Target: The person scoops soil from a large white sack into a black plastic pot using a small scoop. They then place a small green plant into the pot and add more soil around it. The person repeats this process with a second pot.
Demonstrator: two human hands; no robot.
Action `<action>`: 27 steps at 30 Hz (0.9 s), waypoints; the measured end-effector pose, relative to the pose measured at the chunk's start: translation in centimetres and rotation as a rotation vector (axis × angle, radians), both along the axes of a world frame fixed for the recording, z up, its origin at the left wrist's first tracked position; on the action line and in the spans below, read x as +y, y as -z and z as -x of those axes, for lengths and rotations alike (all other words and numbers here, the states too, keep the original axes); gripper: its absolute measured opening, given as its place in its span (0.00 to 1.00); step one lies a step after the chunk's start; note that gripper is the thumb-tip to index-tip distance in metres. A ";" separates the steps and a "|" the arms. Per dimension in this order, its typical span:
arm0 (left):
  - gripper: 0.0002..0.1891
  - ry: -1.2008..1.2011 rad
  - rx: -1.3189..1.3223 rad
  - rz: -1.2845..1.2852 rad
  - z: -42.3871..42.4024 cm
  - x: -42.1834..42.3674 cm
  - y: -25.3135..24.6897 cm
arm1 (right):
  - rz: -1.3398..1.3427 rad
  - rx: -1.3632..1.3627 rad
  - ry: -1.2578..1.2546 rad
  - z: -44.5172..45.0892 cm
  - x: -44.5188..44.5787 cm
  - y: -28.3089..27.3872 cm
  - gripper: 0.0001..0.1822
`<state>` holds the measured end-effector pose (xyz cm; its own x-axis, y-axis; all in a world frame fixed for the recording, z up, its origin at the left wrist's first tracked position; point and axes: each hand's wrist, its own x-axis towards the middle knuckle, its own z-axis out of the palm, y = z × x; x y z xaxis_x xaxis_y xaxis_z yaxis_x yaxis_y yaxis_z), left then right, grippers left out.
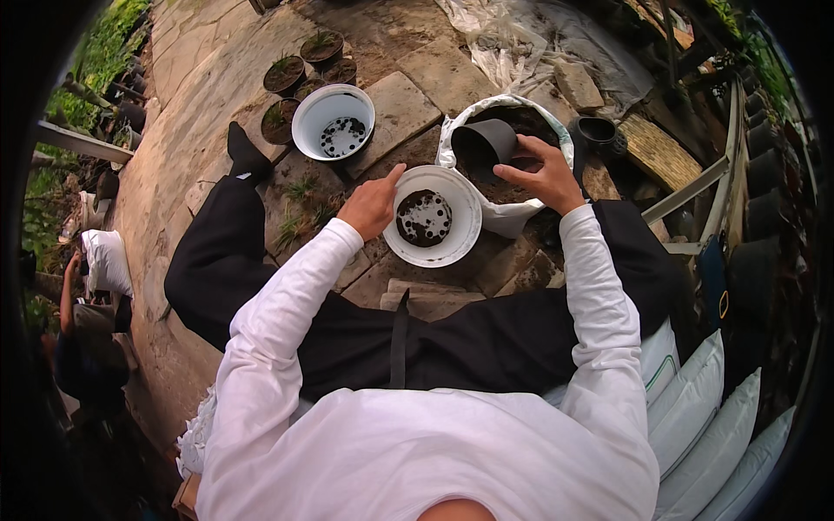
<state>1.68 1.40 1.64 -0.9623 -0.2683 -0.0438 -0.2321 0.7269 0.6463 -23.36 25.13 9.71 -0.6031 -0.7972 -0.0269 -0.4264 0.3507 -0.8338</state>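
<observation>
My right hand (547, 176) grips a black plastic pot (485, 143) by its base, tilted over an open white sack (560, 124) of dark soil. My left hand (370, 205) is at the left rim of a white plastic pot (468, 225), its thumb hidden or unclear and a finger pointing up along the rim. That pot has drainage holes and some soil on its bottom. Another white pot (306, 117) with a holed bottom stands beyond my left hand. Small grassy plants (300, 189) lie on the paving left of my left hand.
Several small potted plants (283, 75) stand behind the farther white pot. A black plastic basket (598, 135) sits right of the soil sack. Filled white bags (690, 384) lean at my right. A person (91, 352) is at the far left beside a white sack (109, 262).
</observation>
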 end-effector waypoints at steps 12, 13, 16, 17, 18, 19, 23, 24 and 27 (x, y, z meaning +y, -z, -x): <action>0.30 -0.079 -0.032 0.068 0.8 0.7 -1.1 | 0.080 0.404 -0.409 -4.2 -1.2 0.4 0.43; 0.30 -0.077 -0.029 0.073 0.9 0.7 -1.0 | 0.079 0.409 -0.412 -4.2 -1.2 0.4 0.43; 0.30 -0.059 -0.006 0.085 0.8 0.5 -0.6 | 0.092 0.438 -0.403 -4.2 -1.3 0.3 0.44; 0.28 -0.060 -0.004 0.071 0.7 0.5 -0.5 | 0.097 0.425 -0.387 -4.2 -1.3 0.3 0.44; 0.27 -0.060 -0.003 0.057 0.7 0.5 -0.5 | 0.103 0.413 -0.371 -4.1 -1.3 0.2 0.44; 0.25 -0.061 -0.001 0.042 0.7 0.5 -0.6 | 0.108 0.401 -0.355 -3.9 -1.2 0.2 0.44; 0.25 -0.046 0.014 0.044 0.7 0.5 -0.4 | 0.156 0.396 -0.203 -1.9 -0.9 2.1 0.41; 0.25 -0.040 0.017 0.055 0.6 0.5 -0.3 | 0.164 0.462 -0.157 -1.4 -0.9 2.2 0.40; 0.26 -0.038 0.008 0.060 0.4 0.5 -0.3 | 0.136 0.356 0.032 -0.1 -1.2 2.6 0.40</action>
<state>1.29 1.89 1.93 -0.9517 -0.3065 -0.0191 -0.2552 0.7549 0.6042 -23.26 23.96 7.11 -0.5803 -0.7597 0.2934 -0.6885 0.2652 -0.6750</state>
